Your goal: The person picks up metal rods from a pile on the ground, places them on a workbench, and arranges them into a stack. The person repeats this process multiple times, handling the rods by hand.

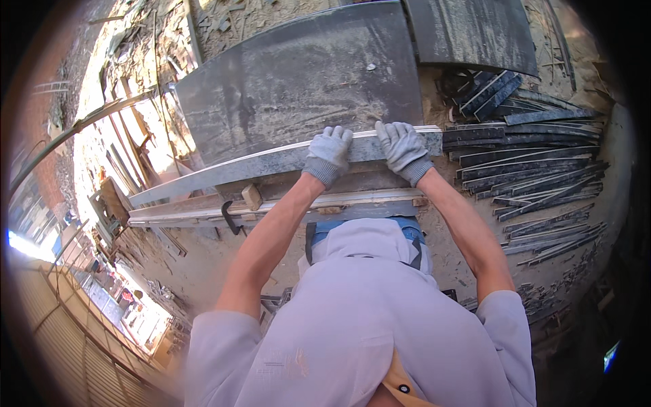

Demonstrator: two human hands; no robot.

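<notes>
Both my hands wear grey knit gloves. My left hand (330, 154) is closed over the upper edge of a long bundle of dark-faced board strips (271, 159) with pale layered edges. Near the right end of the same strips, my right hand (405, 150) grips that edge too, its fingers bent over the far side and mostly hidden at the tips. The strips are tilted on edge across the workbench, running away to the left. Beyond them lies a large dark panel (298, 81) with dusty patches. A small wooden block (251, 197) sits on the near side, below my left forearm.
A pale-edged rail (339, 200) runs between the strips and my waist, with a dark C-shaped clamp (231, 220) on it. To the right, several dark strips (529, 152) are piled on the ground. Another dark panel (475, 34) lies at the far right. Scrap wood (129, 139) litters the left.
</notes>
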